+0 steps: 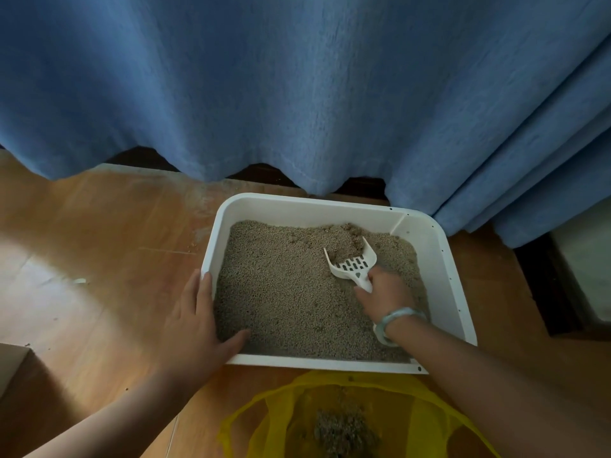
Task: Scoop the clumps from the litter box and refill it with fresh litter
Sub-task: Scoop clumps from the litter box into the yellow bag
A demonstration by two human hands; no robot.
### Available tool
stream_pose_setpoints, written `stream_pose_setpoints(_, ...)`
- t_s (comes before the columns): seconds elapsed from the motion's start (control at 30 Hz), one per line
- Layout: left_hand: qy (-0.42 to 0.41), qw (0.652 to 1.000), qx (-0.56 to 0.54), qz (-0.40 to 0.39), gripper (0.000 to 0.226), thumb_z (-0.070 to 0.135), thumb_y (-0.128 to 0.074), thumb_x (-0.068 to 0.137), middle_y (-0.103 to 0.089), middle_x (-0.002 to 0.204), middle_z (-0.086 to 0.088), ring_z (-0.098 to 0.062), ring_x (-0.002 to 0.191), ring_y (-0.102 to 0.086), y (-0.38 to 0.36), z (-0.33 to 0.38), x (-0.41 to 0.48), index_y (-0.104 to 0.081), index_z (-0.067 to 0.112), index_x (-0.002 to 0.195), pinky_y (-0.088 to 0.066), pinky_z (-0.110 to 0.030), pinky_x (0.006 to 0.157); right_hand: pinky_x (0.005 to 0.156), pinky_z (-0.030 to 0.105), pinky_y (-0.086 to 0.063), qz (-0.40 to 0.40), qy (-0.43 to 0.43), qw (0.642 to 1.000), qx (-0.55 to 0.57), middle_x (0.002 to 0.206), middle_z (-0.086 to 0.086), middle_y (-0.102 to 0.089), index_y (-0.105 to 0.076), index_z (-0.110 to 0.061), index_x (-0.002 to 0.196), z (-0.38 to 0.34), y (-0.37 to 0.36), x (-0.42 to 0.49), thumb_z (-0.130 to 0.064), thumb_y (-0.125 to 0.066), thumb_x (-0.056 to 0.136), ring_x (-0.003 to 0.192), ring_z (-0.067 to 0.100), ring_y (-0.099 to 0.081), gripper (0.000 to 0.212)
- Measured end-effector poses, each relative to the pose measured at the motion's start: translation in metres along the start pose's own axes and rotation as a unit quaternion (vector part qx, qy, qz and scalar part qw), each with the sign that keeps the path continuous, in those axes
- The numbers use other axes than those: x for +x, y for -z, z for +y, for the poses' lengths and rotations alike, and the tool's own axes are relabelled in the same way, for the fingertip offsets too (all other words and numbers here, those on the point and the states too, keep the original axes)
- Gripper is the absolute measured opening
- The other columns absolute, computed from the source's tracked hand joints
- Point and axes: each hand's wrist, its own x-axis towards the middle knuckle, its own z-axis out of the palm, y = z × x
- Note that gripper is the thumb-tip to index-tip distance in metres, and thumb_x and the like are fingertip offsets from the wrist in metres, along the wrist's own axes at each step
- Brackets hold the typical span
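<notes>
One blue curtain point(297, 94) hangs behind the white litter box point(297, 201) on the wooden floor point(99, 226); a yellow bag point(413, 411) sits just before it for waste. The left hand point(195, 322) lies flat on its corner, likely steadying it, while the right hand point(385, 295) grips the scoop point(352, 264), pushed under a clump point(344, 239).

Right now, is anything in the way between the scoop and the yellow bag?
Nothing visible blocks it. The right hand grips the scoop in the litter; the yellow bag lies open just beyond the litter box, so the scoop only has to rise over the near wall.
</notes>
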Motion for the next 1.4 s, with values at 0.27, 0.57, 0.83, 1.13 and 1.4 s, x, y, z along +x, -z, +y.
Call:
stream_pose_setpoints(0.27, -0.004, 1.000, 0.012, -0.003, 0.114, 0.076, -0.035, 0.061, -0.016, 0.156, -0.014, -0.032, 0.140, -0.024, -0.003, -0.004, 0.002, -0.014, 0.009, 0.150, -0.029, -0.044, 0.109, 0.053, 0.025, -0.045, 0.030, -0.020, 0.994, 0.105, 0.086, 0.003, -0.063, -0.053, -0.018, 0.101, 0.002, -0.022, -0.010, -0.032, -0.060, 0.088, 0.069, 0.018, -0.060, 0.021)
stream_pose_setpoints(0.57, -0.002, 1.000, 0.000, -0.012, 0.115, 0.078, -0.038, 0.062, -0.005, 0.158, -0.008, -0.027, 0.143, -0.016, -0.002, -0.003, 0.001, -0.003, 0.014, 0.151, -0.023, -0.040, 0.112, 0.062, 0.028, -0.046, 0.028, 0.063, 0.993, 0.100, 0.095, 0.001, -0.062, -0.052, -0.019, 0.112, 0.017, -0.008, -0.019, -0.034, -0.061, 0.088, 0.076, 0.016, -0.058, 0.030)
stream_pose_setpoints(0.83, 0.008, 1.000, 0.007, -0.016, 0.116, 0.075, -0.044, 0.062, -0.007, 0.158, -0.009, -0.029, 0.142, -0.018, -0.002, -0.002, 0.003, -0.005, 0.011, 0.151, -0.026, -0.043, 0.111, 0.067, 0.029, -0.049, -0.013, 0.102, 0.992, 0.075, 0.096, -0.001, -0.064, -0.058, -0.020, 0.113, 0.016, 0.019, -0.029, -0.036, -0.061, 0.087, 0.079, 0.014, -0.059, 0.030)
stream_pose_setpoints(1.13, 0.010, 1.000, 0.003, -0.013, 0.114, 0.069, -0.053, 0.066, -0.006, 0.158, -0.008, -0.028, 0.143, -0.016, -0.002, -0.001, 0.002, -0.004, 0.011, 0.151, -0.025, -0.043, 0.112, 0.065, 0.039, -0.057, -0.098, 0.024, 0.994, 0.042, 0.088, 0.001, -0.066, -0.058, -0.019, 0.098, 0.018, 0.041, -0.043, -0.029, -0.063, 0.086, 0.067, 0.019, -0.066, 0.017)
stream_pose_setpoints(1.4, 0.005, 1.000, -0.004, -0.013, 0.113, 0.067, -0.058, 0.069, -0.004, 0.158, -0.007, -0.027, 0.144, -0.014, -0.001, 0.000, 0.002, -0.002, 0.012, 0.151, -0.021, -0.039, 0.113, 0.052, 0.025, -0.049, -0.140, -0.016, 0.989, 0.045, 0.081, 0.004, -0.065, -0.057, -0.012, 0.094, -0.012, 0.033, -0.026, -0.024, -0.056, 0.091, 0.059, 0.016, -0.067, 0.013)
